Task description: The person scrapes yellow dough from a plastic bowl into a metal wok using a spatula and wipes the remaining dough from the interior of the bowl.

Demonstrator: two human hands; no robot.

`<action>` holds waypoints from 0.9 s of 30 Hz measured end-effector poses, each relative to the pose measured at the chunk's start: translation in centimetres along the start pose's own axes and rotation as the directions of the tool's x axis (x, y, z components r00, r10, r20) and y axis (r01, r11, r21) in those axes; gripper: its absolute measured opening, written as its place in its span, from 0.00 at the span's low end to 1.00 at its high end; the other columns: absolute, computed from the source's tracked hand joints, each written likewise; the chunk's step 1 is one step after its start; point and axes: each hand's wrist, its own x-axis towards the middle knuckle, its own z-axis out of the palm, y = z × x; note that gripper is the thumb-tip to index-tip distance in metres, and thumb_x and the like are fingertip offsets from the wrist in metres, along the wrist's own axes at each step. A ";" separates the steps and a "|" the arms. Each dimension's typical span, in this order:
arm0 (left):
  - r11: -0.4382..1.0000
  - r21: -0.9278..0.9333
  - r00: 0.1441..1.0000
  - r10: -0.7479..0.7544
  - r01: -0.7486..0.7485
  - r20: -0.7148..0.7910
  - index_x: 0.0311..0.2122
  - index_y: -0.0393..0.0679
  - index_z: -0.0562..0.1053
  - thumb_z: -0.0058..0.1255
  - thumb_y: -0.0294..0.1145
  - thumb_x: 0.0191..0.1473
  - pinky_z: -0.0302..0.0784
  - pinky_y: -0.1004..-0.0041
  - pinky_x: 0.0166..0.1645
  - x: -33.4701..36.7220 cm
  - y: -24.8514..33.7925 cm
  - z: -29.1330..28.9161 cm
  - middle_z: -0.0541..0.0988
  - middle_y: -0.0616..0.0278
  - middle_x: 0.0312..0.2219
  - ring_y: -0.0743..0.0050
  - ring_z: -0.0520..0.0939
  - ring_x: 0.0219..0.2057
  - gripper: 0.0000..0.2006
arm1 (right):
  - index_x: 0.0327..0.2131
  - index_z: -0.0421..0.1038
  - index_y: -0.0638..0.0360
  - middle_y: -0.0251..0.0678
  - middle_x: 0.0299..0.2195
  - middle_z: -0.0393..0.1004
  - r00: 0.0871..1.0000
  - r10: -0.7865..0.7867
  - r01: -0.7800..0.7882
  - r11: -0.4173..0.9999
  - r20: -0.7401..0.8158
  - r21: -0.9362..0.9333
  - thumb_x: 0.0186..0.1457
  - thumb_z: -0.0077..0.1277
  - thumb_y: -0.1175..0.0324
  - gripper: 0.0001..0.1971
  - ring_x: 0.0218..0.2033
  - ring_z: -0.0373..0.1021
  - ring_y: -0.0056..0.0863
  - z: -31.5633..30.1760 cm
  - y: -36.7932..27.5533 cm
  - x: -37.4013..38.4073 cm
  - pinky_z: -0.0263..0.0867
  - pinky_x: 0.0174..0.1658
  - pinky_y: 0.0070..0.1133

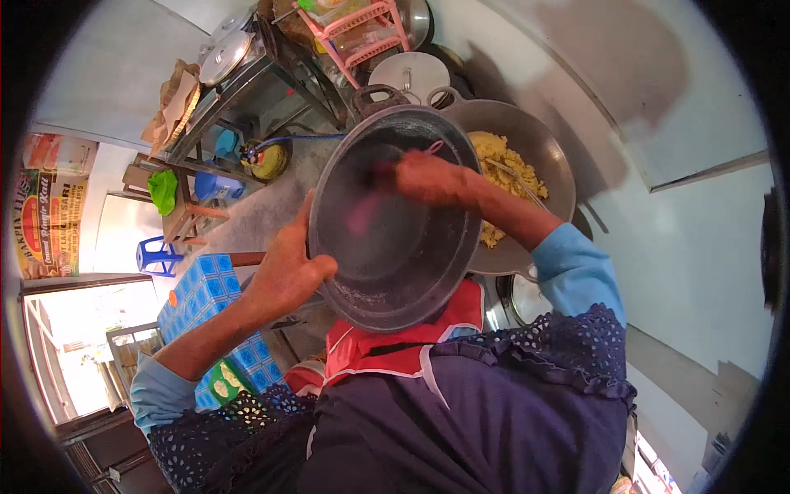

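A deep dark-grey pan [370,272] is tilted up in front of my chest, its inside facing me. My left hand [288,267] is closed on its left rim, thumb on the near side. Inside the pan, my right hand [424,177] is closed round a pink utensil [360,216] with a looped handle end. Motion blurs the utensil's working end, so its exact kind cannot be made out. Behind the pan and to its right, a large metal wok [555,160] holds a crumbly yellow food [498,152], with a metal utensil [518,177] resting in it.
A lidded pot [411,72] and a pink plastic rack [362,33] stand at the back. Far left are a dark metal table [222,95], a green gas cylinder [265,159] and a blue stool [158,257]. A blue checked tablecloth [202,288] covers a table at left; a wall rises at right.
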 end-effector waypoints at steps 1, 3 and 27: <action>0.999 -0.032 1.000 -0.026 0.026 0.017 0.58 0.35 0.53 0.45 0.21 0.34 0.72 0.68 0.41 0.0 0.0 0.0 0.75 0.45 0.36 0.58 0.78 0.38 0.38 | 0.30 0.69 0.62 0.43 0.33 0.68 0.953 -0.023 0.054 0.994 0.302 -0.095 0.39 0.47 0.75 0.10 0.34 0.70 0.40 -0.2 -0.1 -0.2 0.68 0.33 0.32; 0.999 -0.026 1.000 -0.022 0.022 -0.001 0.58 0.35 0.53 0.45 0.21 0.34 0.73 0.67 0.38 0.1 0.0 -0.1 0.75 0.44 0.36 0.58 0.78 0.37 0.38 | 0.30 0.68 0.62 0.43 0.33 0.67 0.834 -0.027 0.143 0.975 0.552 -0.168 0.40 0.46 0.75 0.09 0.35 0.70 0.40 -0.3 -0.2 -0.5 0.67 0.33 0.30; 1.000 -0.028 0.999 0.013 -0.014 -0.031 0.56 0.29 0.53 0.46 0.22 0.33 0.73 0.69 0.37 0.4 0.1 -0.3 0.76 0.45 0.31 0.61 0.79 0.31 0.38 | 0.31 0.66 0.66 0.46 0.24 0.71 0.980 0.197 -0.190 0.941 0.003 0.279 0.43 0.45 0.74 0.09 0.22 0.71 0.40 -0.4 -5.8 0.6 0.66 0.23 0.32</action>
